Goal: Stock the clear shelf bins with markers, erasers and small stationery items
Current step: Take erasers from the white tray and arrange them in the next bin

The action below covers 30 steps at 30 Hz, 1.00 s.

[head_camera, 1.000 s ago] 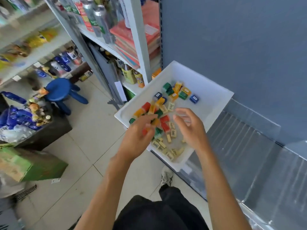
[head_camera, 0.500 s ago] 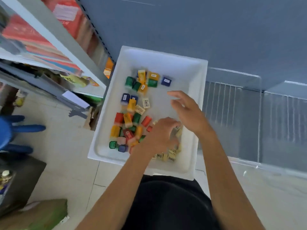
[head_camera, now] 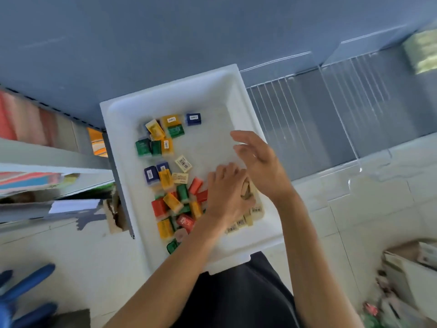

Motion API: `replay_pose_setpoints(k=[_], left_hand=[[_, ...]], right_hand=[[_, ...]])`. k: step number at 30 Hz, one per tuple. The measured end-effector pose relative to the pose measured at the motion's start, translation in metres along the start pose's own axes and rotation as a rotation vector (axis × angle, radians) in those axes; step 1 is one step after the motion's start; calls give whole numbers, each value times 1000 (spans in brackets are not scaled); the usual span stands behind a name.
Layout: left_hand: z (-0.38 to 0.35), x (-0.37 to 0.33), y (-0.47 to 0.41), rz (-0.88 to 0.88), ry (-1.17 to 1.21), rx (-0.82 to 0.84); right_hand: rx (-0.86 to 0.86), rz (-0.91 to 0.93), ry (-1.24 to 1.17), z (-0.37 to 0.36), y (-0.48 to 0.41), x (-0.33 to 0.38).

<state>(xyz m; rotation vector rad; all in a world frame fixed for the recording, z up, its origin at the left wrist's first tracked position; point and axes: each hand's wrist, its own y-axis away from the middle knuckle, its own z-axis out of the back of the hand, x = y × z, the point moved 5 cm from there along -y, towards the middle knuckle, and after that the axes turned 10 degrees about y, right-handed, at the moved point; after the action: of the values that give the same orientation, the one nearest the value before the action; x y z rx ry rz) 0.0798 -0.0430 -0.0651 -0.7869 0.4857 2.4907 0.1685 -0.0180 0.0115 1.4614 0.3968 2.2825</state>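
Blocky, glossy coloured erasers point(head_camera: 165, 176) crowd the left side of the smooth white plastic tray point(head_camera: 208, 98). Near its near right corner the left hand point(head_camera: 224, 195) curls its grip on beige erasers point(head_camera: 246, 191) (apparently pinching some). The right hand point(head_camera: 260, 162), fingers slack, now cups closer than before.

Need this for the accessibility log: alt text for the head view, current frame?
Two hands work inside a white tray of small coloured stationery packets: the left hand curls down over beige labelled pieces at the tray's near right, the right hand open just beyond it. Clear ribbed shelf bins stand to the tray's right against a blue-grey wall.
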Motion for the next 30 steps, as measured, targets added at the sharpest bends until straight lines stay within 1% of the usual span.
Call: replay_pose_setpoints(k=[2, 4, 7, 9, 10, 12, 13, 15, 16, 18, 19, 22, 23, 24, 25, 28, 30], left_hand=[[7, 4, 4, -68, 15, 111], [10, 9, 5, -88, 11, 205], [12, 1, 8, -170, -1, 232], [7, -10, 14, -224, 25, 308], [2, -15, 18, -236, 40, 373], [-5, -22, 26, -214, 71, 485], [-7, -21, 29, -219, 55, 495], [-10, -16, 30, -256, -78, 475], [-9, -14, 29, -263, -179, 453], [-11, -10, 25, -239, -342, 399], [-9, -11, 23, -209, -372, 388], [2, -15, 22, -187, -165, 215], [5, -12, 24, -165, -144, 210], [6, -6, 26, -130, -169, 226], [9, -1, 26, -131, -197, 216], [8, -1, 27, -211, -208, 147], [-1, -10, 32, -293, -254, 250]], right_hand=[[-35, 2, -22, 3, -3, 1], [-33, 5, -44, 1, -7, 1], [-85, -10, -63, -1, -4, -1], [-100, -27, -57, -4, -1, -2], [-94, -30, -49, -5, 1, -3], [-24, -44, 7, -7, 6, -6], [42, -50, 84, -11, 9, -8], [153, -52, 273, -19, 15, -15], [156, -47, 323, -22, 19, -16], [49, -35, 334, -23, 28, -17], [-31, -25, 322, -22, 34, -16], [-221, 18, 257, -15, 52, -19], [-258, 35, 231, -14, 57, -21], [-294, 51, 207, -13, 61, -22], [-347, 74, 199, -12, 65, -23], [-610, 167, 279, -10, 76, -17], [-743, 149, 393, -10, 77, -16]])
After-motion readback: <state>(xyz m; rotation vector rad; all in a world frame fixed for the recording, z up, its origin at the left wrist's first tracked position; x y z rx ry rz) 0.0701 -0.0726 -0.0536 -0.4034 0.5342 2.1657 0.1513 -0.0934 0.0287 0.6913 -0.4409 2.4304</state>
